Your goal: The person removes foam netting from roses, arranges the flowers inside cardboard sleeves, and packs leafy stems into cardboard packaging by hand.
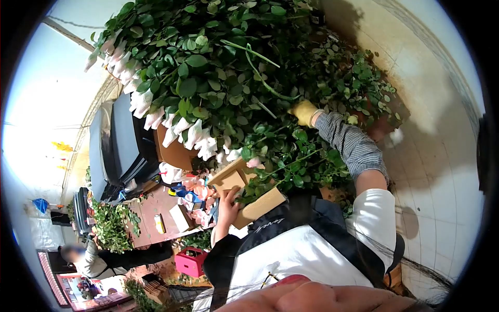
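Observation:
A large heap of leafy rose stems (208, 67) fills the upper middle, with blooms in white net sleeves (143, 101) along its left edge. My right hand (305, 113), in a yellow glove, reaches into the foliage at the heap's right side; its fingertips are hidden among stems. My bare left hand (227, 208) is at an open cardboard box (260, 208), its fingers bent over the box's edge. Rose stems with a pale pink bloom (253, 162) lie across the box, their leaves stretching right.
Dark stacked panels (122, 140) stand at the left. A reddish table (148, 216) carries pink sleeves, a small carton (182, 217) and a yellow-and-white item (159, 223). Below are a pink crate (190, 261) and, farther left, another person (88, 260). A tiled wall (436, 171) is at the right.

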A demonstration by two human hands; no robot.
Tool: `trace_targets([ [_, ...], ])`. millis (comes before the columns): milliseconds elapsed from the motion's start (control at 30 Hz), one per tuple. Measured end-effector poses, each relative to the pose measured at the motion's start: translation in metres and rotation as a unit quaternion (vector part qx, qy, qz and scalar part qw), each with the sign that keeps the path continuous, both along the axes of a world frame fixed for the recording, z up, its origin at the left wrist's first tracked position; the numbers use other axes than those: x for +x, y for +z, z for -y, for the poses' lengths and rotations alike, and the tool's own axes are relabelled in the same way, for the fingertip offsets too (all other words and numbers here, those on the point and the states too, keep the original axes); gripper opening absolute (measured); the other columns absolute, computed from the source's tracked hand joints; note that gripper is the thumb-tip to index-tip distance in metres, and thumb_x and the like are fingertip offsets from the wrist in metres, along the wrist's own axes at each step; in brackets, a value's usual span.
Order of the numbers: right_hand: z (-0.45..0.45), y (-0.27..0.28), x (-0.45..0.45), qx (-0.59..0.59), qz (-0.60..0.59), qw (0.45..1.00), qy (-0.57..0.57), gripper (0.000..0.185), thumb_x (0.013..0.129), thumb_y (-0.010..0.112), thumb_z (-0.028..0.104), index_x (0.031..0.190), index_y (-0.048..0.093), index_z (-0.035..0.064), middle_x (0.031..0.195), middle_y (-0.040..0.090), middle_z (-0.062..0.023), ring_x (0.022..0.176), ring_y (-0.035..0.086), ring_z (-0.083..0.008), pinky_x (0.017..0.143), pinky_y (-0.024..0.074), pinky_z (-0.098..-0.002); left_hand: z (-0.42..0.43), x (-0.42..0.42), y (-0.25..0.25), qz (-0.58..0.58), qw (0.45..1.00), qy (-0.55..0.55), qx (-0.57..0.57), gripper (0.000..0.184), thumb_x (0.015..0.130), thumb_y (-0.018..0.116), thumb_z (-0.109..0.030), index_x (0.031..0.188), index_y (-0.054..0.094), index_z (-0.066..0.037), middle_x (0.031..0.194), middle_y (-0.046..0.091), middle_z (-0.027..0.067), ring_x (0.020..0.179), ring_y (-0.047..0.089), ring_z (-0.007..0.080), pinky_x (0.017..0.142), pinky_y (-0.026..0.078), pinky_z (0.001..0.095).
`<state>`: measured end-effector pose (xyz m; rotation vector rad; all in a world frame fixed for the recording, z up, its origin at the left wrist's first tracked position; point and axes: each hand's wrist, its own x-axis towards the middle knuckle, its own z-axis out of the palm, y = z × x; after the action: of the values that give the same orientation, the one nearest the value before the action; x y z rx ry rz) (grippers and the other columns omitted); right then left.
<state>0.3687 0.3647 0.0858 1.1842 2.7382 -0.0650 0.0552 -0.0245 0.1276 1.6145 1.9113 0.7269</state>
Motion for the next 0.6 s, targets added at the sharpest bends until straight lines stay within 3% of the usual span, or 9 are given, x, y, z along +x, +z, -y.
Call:
trace_targets([
  [67,0.019,0.008,-0.009,0.007,-0.061,0.998,-0.002,0.033,0.082,0.065,0.011,0.114,0.069,0.0070,0.120,0.067,-0.0141,0.112,0.063,-0.0307,0.095,0.0492,-0.0438,0.000,0.000,-0.001,0.013,1.000,0.007,-0.008,0.053,0.076,0.064,0.006,0.127,0.063,-0.009,0.114,0.054,0.0182,0.109,0.059,0.0370,0.096,0.049,0.0403],
  [100,0.025,0.010,-0.012,0.146,-0.121,0.982,0.021,0.033,0.080,0.065,0.012,0.112,0.070,0.0097,0.116,0.069,-0.0117,0.110,0.063,-0.0292,0.100,0.0450,-0.0451,-0.002,0.000,-0.001,0.007,1.000,0.013,-0.019,0.056,0.076,0.062,0.009,0.129,0.063,-0.010,0.115,0.054,0.0169,0.111,0.058,0.0353,0.097,0.049,0.0386],
  [233,0.031,0.024,-0.031,0.173,0.010,0.984,-0.040,0.028,0.083,0.066,0.016,0.111,0.072,0.0150,0.110,0.069,-0.0086,0.108,0.060,-0.0253,0.107,0.0368,-0.0434,0.000,-0.001,-0.003,0.013,0.999,0.014,-0.028,0.060,0.075,0.060,0.013,0.130,0.061,-0.010,0.118,0.054,0.0160,0.114,0.058,0.0344,0.098,0.049,0.0373],
  [267,0.043,0.052,-0.035,0.175,-0.062,0.981,-0.065,0.022,0.087,0.062,0.015,0.105,0.074,0.0145,0.109,0.070,-0.0078,0.108,0.060,-0.0264,0.108,0.0357,-0.0434,-0.001,0.000,0.000,0.014,0.999,0.014,-0.035,0.061,0.074,0.059,0.012,0.130,0.061,-0.010,0.121,0.054,0.0168,0.116,0.058,0.0361,0.099,0.049,0.0386],
  [367,0.056,0.084,-0.049,0.225,-0.089,0.964,-0.108,0.019,0.087,0.058,0.016,0.094,0.075,0.0144,0.103,0.073,-0.0051,0.110,0.060,-0.0239,0.104,0.0367,-0.0437,-0.002,0.002,0.006,0.000,0.999,0.017,-0.040,0.063,0.070,0.057,0.009,0.130,0.061,-0.010,0.122,0.056,0.0182,0.118,0.057,0.0394,0.102,0.047,0.0405],
  [467,0.027,0.060,-0.056,0.251,-0.070,0.954,-0.149,0.018,0.085,0.058,0.017,0.086,0.076,0.0146,0.090,0.074,-0.0052,0.094,0.065,-0.0251,0.100,0.0396,-0.0424,-0.001,0.001,0.005,0.002,1.000,0.010,-0.027,0.063,0.069,0.057,0.010,0.128,0.062,-0.009,0.120,0.056,0.0180,0.115,0.057,0.0385,0.101,0.047,0.0400],
  [600,-0.053,-0.068,-0.025,0.178,0.073,0.954,-0.228,0.021,0.060,0.073,0.030,0.072,0.071,0.0120,0.073,0.067,-0.0097,0.072,0.062,-0.0273,0.094,0.0440,-0.0491,0.002,0.001,0.002,0.003,1.000,0.006,-0.019,0.063,0.071,0.061,0.008,0.131,0.061,-0.011,0.116,0.052,0.0169,0.111,0.058,0.0364,0.099,0.050,0.0388],
])
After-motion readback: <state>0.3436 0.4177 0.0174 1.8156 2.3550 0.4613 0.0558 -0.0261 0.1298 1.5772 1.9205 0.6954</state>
